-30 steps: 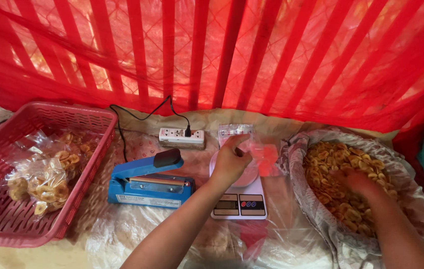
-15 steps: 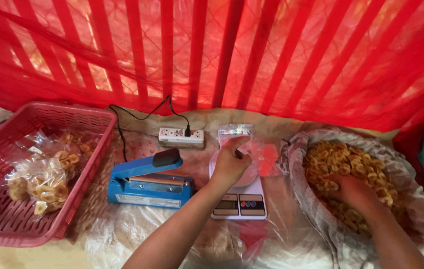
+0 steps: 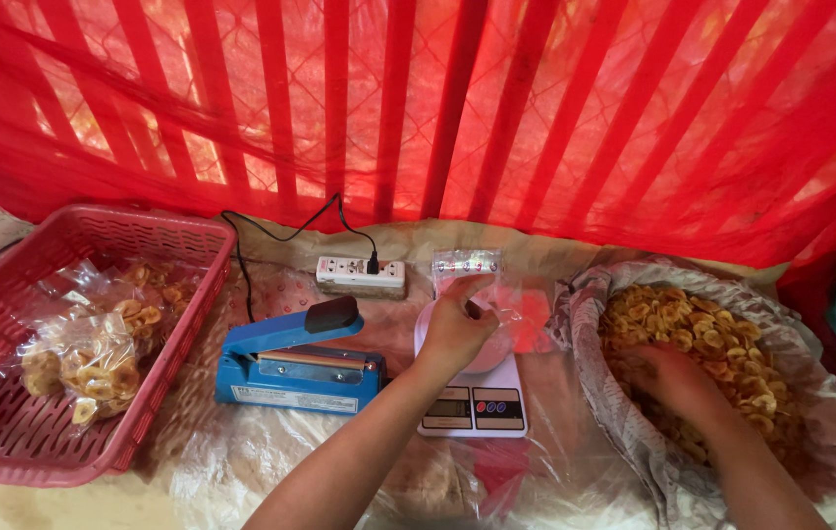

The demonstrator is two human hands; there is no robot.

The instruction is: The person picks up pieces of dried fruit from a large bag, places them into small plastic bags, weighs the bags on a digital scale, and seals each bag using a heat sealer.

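My left hand grips the rim of a clear plastic bag that stands on a small white digital scale at the centre. My right hand is buried in a heap of yellow fried chips inside a large sack lined with plastic on the right; its fingers are closed among the chips. How many chips it holds is hidden.
A blue heat sealer lies left of the scale. Behind it sits a white power strip with a black cable. A red plastic basket at left holds sealed bags of chips. Red netting hangs behind.
My right hand has slid leftward and nearer through the chips. My left hand stays on the bag on the scale.
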